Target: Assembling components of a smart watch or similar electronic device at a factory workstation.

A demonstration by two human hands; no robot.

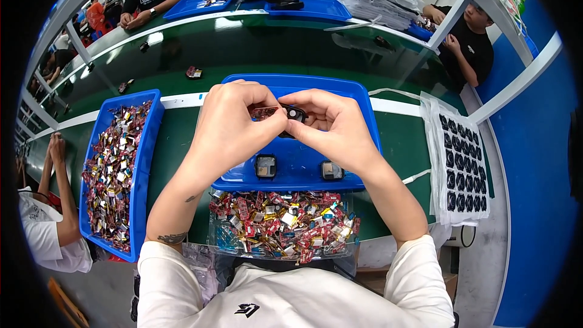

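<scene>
My left hand (234, 123) and my right hand (331, 123) meet above a blue tray (297, 173). Between their fingertips sit a small red and silver part (263, 112) and a small black housing (296, 113). The left fingers pinch the red part; the right fingers grip the black housing. Two more black square housings (265, 166) (331, 170) lie on the tray below my hands. A clear bin of small red, gold and silver parts (282, 222) stands just in front of me.
A long blue bin (149, 146) full of the same small parts lies to my left. A white sheet with rows of black housings (461, 161) lies to my right. A green conveyor belt (255, 48) runs beyond the tray. Other people sit around the line.
</scene>
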